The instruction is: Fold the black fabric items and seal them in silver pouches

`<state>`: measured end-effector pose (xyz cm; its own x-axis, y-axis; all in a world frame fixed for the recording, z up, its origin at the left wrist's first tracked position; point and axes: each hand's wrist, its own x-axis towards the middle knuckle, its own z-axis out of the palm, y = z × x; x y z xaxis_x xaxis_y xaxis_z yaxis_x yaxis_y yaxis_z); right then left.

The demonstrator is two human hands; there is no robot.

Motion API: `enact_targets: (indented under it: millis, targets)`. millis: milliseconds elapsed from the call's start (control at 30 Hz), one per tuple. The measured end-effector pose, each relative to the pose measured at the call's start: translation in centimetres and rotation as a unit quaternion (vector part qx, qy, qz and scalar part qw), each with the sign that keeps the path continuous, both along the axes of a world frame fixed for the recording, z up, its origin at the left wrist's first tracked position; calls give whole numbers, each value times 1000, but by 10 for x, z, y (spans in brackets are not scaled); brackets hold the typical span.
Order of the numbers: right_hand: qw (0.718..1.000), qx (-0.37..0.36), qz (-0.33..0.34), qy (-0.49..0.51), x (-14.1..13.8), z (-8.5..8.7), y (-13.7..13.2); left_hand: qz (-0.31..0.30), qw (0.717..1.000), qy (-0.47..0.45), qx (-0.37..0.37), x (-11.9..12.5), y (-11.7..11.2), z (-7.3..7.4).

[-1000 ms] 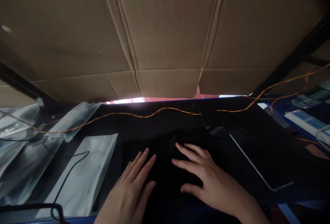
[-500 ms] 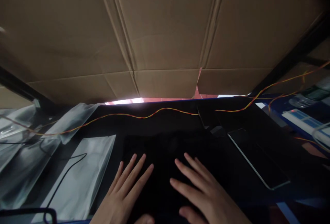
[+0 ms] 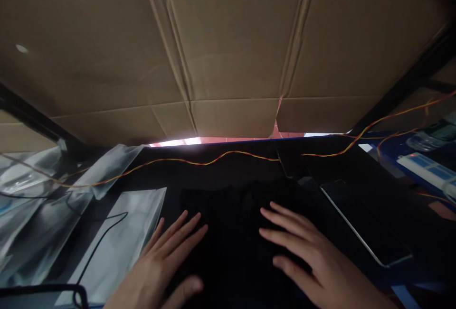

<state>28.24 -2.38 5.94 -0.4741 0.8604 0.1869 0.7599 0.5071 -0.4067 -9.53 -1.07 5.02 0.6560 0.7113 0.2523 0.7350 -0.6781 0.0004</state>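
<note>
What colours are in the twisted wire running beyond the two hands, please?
The twisted wire is red and yellow, best seen in the head view.

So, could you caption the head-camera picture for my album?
Left hand and right hand, open over a dark surface, between plastic bags and a smartphone, cardboard behind.

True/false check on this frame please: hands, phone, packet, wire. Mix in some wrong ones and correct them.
1. The phone lies right of the right hand. True.
2. The right hand is clenched in a fist. False: it is open.
3. The wire runs beyond both hands, in front of the cardboard. True.
4. The wire is plain white. False: it is red and yellow.
5. The packet lies mostly left of the left hand. True.
6. The left hand grips the phone. False: the phone is well apart from it.
</note>
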Motion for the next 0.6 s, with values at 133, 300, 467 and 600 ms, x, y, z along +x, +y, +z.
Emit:
enact_targets:
  millis: [133, 300, 467, 600]
  targets:
    - [993, 91, -78, -13, -1, -1, 55, 111, 993, -23, 16, 16, 54, 7]
    - [988, 110, -101, -34, 16, -9, 107, 142, 990, 1, 14, 16, 99, 5]
    - [982, 162, -97, -18, 24, -9, 84, 139, 987, -43, 73, 5, 71, 13]
    - [974, 201, -102, -7, 32, -22, 41, 75, 988, -95, 97, -7, 31, -2]
